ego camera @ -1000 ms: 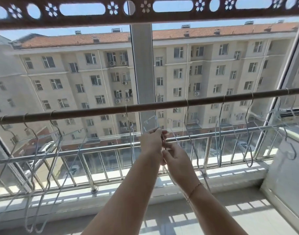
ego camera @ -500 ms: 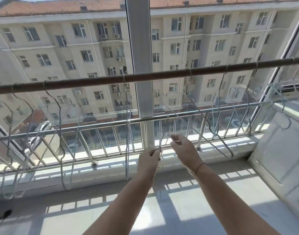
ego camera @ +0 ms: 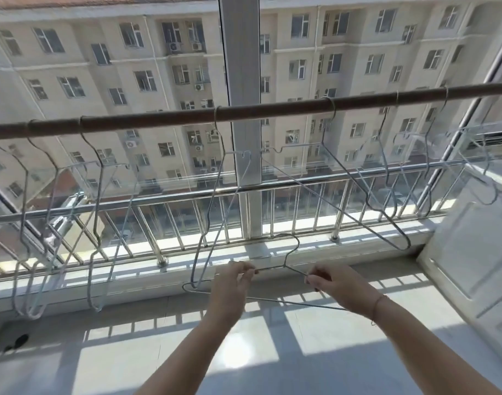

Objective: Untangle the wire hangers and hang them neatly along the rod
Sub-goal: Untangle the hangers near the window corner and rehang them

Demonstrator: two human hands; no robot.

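Note:
A brown rod (ego camera: 272, 109) runs across the window. Several silver wire hangers hang from it: a tangled bunch at the left (ego camera: 96, 212), one at the middle (ego camera: 215, 178), a large tilted one (ego camera: 355, 201) right of the post, more at the right (ego camera: 432, 155). I hold a loose wire hanger (ego camera: 286, 252) low in front of the sill, hook up. My left hand (ego camera: 232, 283) pinches its left shoulder wire. My right hand (ego camera: 341, 286) pinches its right shoulder. Its left end overlaps the bottom of the middle hanger; whether they are hooked together is unclear.
A steel railing (ego camera: 272, 189) stands behind the glass above the white sill (ego camera: 147, 275). A white window post (ego camera: 241, 81) rises at the middle. A white panelled door or cabinet (ego camera: 472, 252) stands at the right. Tiled floor lies below.
My hands came down from near the rod to sill height and moved apart. They now hold a hanger spread between them, and the view has tilted downward.

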